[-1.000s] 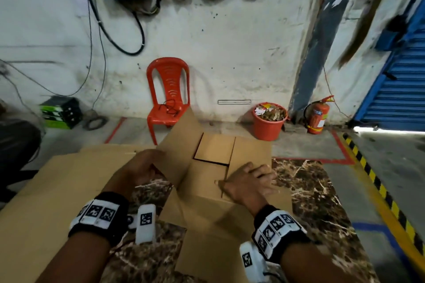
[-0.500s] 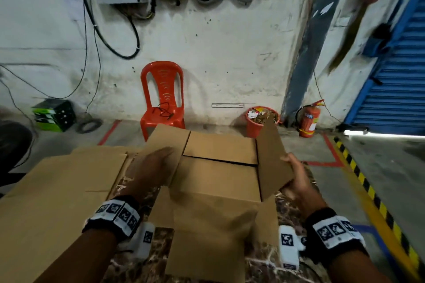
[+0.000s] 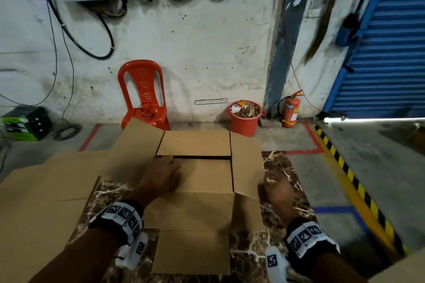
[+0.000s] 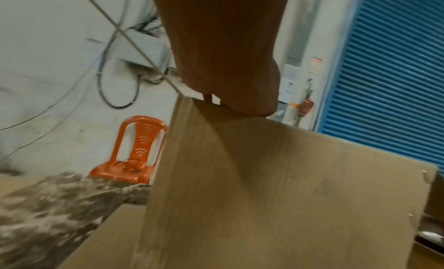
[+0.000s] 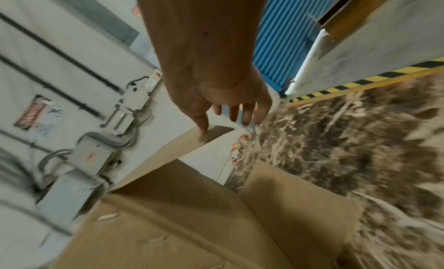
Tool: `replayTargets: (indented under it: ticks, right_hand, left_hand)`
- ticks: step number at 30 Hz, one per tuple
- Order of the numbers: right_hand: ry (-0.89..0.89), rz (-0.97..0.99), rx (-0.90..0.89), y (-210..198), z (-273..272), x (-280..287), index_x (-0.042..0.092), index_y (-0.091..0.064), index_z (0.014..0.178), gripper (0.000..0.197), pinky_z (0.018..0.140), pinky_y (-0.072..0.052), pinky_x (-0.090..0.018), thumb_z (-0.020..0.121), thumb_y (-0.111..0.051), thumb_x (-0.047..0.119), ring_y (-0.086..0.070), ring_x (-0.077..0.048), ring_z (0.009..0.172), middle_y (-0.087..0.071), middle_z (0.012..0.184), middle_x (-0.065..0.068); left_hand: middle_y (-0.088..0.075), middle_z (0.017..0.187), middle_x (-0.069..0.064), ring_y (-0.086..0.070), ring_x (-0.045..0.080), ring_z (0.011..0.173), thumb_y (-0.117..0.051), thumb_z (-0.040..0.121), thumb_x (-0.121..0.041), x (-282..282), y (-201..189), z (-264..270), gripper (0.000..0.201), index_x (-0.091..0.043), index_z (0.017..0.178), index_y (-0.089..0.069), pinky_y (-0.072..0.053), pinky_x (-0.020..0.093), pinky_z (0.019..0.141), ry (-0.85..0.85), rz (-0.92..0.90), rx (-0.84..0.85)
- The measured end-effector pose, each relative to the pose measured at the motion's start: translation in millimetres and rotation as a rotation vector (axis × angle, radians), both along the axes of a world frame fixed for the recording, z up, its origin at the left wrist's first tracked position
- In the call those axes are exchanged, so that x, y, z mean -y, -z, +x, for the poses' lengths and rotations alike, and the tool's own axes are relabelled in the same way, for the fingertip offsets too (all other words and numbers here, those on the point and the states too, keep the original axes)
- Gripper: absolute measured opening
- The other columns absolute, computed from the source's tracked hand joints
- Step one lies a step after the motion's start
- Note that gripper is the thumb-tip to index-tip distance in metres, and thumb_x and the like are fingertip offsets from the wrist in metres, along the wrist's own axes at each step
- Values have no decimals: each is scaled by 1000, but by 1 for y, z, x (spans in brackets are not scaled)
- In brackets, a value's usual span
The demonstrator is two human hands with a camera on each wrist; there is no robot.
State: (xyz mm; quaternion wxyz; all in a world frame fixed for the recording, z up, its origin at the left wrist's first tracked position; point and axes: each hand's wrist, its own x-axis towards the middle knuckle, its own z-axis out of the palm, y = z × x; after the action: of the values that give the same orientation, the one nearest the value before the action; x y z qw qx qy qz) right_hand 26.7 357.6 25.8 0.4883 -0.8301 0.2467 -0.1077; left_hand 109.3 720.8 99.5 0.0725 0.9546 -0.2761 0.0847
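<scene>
A brown cardboard box [image 3: 202, 177] stands on the marble-patterned table [image 3: 281, 167], its two inner flaps folded down with a dark gap between them. My left hand [image 3: 170, 169] lies over the inner edge of the left flap [image 3: 135, 145]. In the left wrist view the palm [image 4: 228, 73] sits on that flap's [image 4: 264, 178] top edge and the fingers are hidden behind it. My right hand [image 3: 277, 193] is blurred beside the right flap [image 3: 246, 163]. In the right wrist view its fingers [image 5: 234, 113] hang spread and only the thumb [image 5: 201, 124] touches a flap [image 5: 168, 155].
Flat cardboard sheets [image 3: 41, 202] cover the table's left side. Beyond the table stand a red plastic chair [image 3: 143, 94], a red bucket of scraps [image 3: 245, 118] and a fire extinguisher [image 3: 291, 110]. A blue shutter [image 3: 386, 53] and a yellow-black floor stripe [image 3: 345, 167] are on the right.
My right hand lifted the right flap, then let it go and drew back; that flap now lies outward. My left hand slid right onto the left flap's inner edge.
</scene>
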Motion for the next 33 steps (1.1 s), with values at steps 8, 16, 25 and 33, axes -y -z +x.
replayTargets:
  ticks: [8,16,25,33]
  right_hand:
    - [-537,-465,157,-75,11,-65,11,-75,106,40,83,-50,-32,79,-49,22,-66,-32,97,-73,108,-10]
    - [-565,-370,20,-97,18,-48,12,-74,108,41,83,-47,-31,90,-42,31,-66,-30,102,-72,112,-12]
    - [-937,-495,-345,-114,30,-69,19,-43,148,95,102,-41,-31,64,-59,59,-49,-26,131,-48,148,-7]
    - [-1027,-579,-620,-116,18,-76,34,-1,157,122,120,-9,-58,64,-63,83,8,-43,149,18,162,-13]
  left_hand:
    - [-55,136,12,-49,29,126,-30,95,-51,54,-23,14,61,-10,135,-53,-35,41,108,-113,63,-276]
    - [-56,59,-8,-53,-2,56,-58,93,-14,45,-122,0,38,-18,56,-58,-36,14,56,76,-273,-218]
    - [-58,124,-7,-54,8,114,-52,97,-41,14,-123,-85,40,-18,129,-61,-40,23,97,-6,-82,-679]
    - [-49,143,3,-46,20,129,-27,93,-66,12,-52,-145,66,-24,139,-49,-38,38,107,78,132,-419]
